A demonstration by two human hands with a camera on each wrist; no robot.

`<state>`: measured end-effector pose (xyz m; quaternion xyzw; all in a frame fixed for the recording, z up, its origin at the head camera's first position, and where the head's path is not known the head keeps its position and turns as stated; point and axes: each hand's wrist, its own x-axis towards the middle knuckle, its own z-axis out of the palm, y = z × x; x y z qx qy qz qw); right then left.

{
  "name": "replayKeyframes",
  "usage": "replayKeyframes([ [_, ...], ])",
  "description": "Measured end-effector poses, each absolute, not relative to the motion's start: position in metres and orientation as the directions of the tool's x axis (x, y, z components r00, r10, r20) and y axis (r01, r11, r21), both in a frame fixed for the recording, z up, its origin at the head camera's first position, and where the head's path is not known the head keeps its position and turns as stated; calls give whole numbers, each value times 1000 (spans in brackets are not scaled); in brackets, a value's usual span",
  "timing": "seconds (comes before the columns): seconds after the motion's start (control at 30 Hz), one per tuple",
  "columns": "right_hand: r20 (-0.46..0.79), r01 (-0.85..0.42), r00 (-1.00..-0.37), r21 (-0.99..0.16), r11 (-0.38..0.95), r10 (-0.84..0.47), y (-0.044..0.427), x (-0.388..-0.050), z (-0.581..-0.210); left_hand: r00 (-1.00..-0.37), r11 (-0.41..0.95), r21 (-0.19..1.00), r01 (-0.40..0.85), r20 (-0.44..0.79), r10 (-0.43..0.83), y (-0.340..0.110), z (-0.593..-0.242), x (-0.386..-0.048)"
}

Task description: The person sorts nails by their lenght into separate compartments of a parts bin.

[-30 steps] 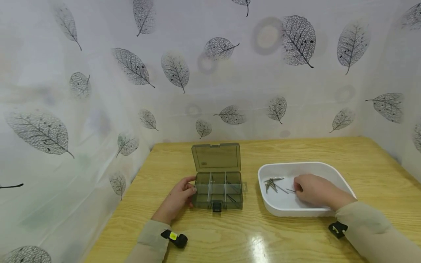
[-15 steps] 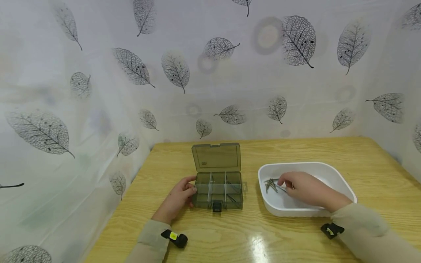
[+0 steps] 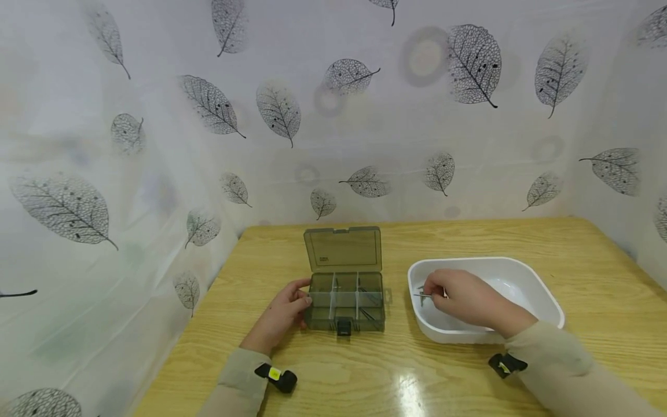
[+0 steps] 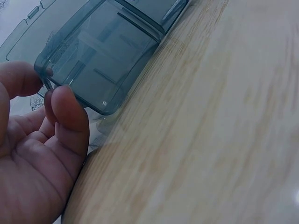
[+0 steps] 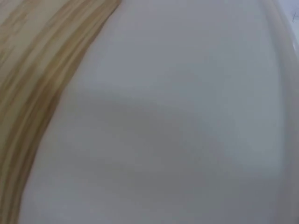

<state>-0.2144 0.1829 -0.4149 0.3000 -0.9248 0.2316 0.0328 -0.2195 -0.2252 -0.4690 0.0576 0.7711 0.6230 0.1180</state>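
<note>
A smoky grey organizer box stands on the table with its lid raised; thin nails lie in some of its compartments. My left hand holds the box by its left side; the left wrist view shows thumb and fingers pinching the wall. Over the left end of a white tray, my right hand pinches a slim nail pointing left. The small metal pieces beneath are mostly hidden by that hand. Only the tray's blurred side fills the right wrist view.
Both items stand on a wooden table, the tray to the right of the box. A leaf-printed sheet hangs behind the table and along its sides. Each wrist wears a black strap-on device.
My right hand has moved left inside the tray, from near its middle to over the small metal pieces, where a nail shows in its fingertips. My left hand and the box have stayed put.
</note>
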Motion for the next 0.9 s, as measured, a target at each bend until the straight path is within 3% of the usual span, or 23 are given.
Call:
replayKeyframes([
  [0.9,251,-663,-743,-400,633,-620,117,-207,-401,-965,226,972,-57,-111,236,-225,-470,-221],
])
